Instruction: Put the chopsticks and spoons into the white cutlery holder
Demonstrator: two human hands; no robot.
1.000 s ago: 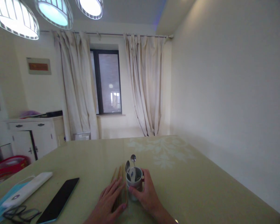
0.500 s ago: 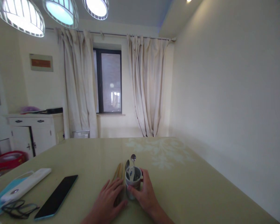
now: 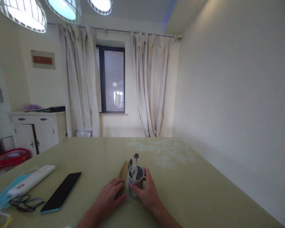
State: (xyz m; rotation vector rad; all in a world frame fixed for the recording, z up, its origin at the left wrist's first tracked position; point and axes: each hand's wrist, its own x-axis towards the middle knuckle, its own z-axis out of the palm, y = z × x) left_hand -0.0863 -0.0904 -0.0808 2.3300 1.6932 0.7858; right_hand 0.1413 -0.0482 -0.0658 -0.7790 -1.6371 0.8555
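Near the table's front edge, my right hand [image 3: 149, 190] is wrapped around a grey mug [image 3: 139, 184] with a pale rim, thumb in front and fingers at the handle side. Several spoons stand in the mug; one metal spoon [image 3: 136, 157] rises above the rest, and a white spoon [image 3: 134, 172] leans inside. Just left of the mug, a bundle of wooden chopsticks [image 3: 123, 170] lies on the table, pointing away from me. My left hand [image 3: 112, 193] is curled over their near ends, which its fingers hide.
To the left lie a black phone [image 3: 61, 193], dark-framed glasses [image 3: 26, 203], a white power bank [image 3: 34, 180] with a cable and a blue face mask [image 3: 4, 198]. The pale green table [image 3: 192, 196] meets the wall on the right.
My left hand's fingers have curled in more over the chopsticks, and the hand sits slightly farther left from the mug. My right hand keeps its hold on the mug. The view has tilted slightly.
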